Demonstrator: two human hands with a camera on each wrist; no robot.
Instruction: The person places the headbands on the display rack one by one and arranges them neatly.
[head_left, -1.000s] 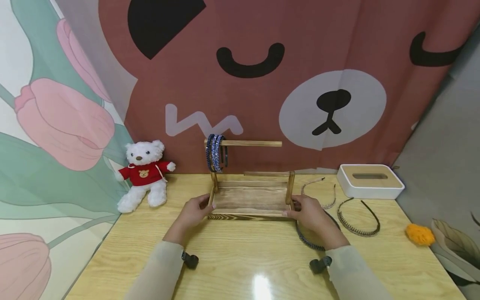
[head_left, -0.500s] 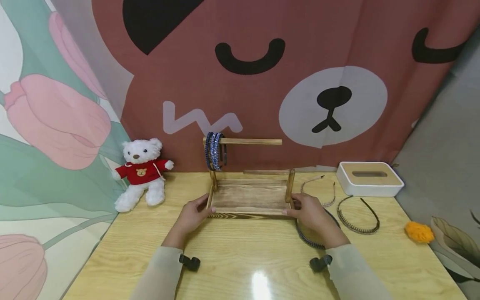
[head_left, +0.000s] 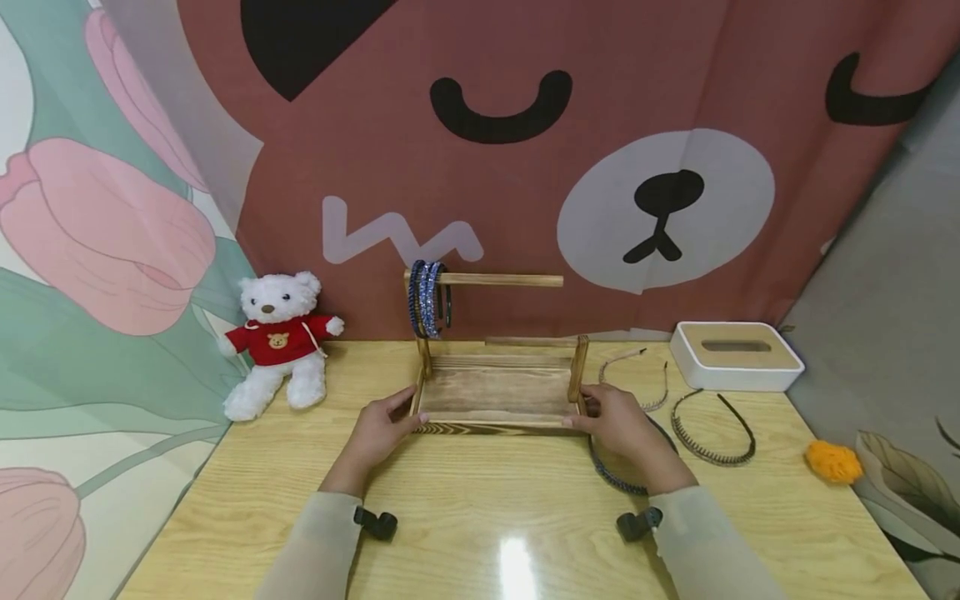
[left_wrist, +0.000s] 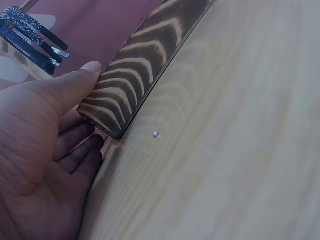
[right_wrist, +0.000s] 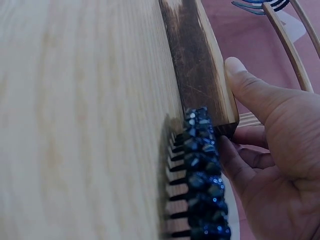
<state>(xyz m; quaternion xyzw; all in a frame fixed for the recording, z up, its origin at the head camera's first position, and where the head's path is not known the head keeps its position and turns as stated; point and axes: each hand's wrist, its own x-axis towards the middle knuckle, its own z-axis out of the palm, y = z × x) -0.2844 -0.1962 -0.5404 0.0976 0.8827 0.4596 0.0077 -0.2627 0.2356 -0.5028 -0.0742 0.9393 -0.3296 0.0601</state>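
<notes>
Wooden, and probably light but stiff, the headband rack (head_left: 495,392) is standing on the surface (head_left: 450,517); the left hand (head_left: 377,429) and right hand (head_left: 624,425), half closed, are gripping its lower ends, likely the firmest hold (the hanging headbands (head_left: 427,298) might be sliding if tilted). A beaded headband (right_wrist: 202,175) is crowding the right end; open room is stretching in front.

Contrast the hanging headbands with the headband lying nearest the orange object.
The hanging headbands loop over the wooden rod; the lying headband rests on the table. The hanging headbands show blue glitter; the lying headband looks dark and brownish. Both are curved.
</notes>
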